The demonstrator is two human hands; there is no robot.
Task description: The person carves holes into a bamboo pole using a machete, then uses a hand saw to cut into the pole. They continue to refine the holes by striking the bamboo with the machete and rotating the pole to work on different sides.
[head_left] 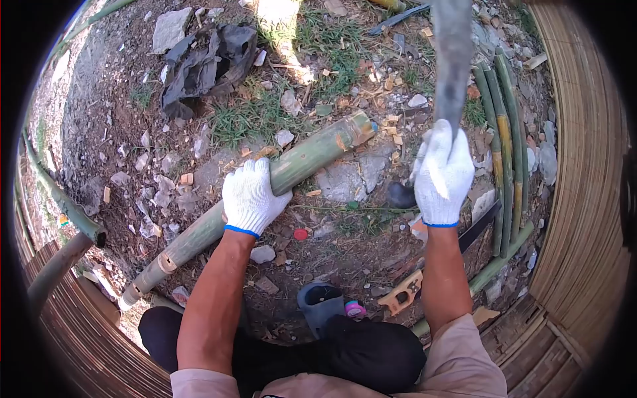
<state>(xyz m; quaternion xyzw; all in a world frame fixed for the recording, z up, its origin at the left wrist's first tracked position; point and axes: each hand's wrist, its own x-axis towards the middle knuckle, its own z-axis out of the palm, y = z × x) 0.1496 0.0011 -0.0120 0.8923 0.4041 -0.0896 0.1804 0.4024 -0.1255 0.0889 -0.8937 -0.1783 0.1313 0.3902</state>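
My left hand (252,196), in a white knit glove with a blue cuff, is wrapped round a thick green bamboo pole (308,156). The pole lies slantwise over the ground, its cut, pale end at the upper right and its other end at the lower left. In my gloved right hand (443,174) is a machete (452,63), gripped by the handle, whose dark rounded butt shows beside the fingers. Its broad grey blade points up, past the top of the view, somewhat blurred. The blade is apart from the bamboo, to the right of the pole's cut end.
A handsaw (403,293) with a wooden handle lies near my right forearm. Several thin bamboo poles (507,156) lie at the right by a woven panel (584,152). A pink tape measure (355,309) is near my boot (320,302). Black plastic (209,69), stones and wood chips cover the ground.
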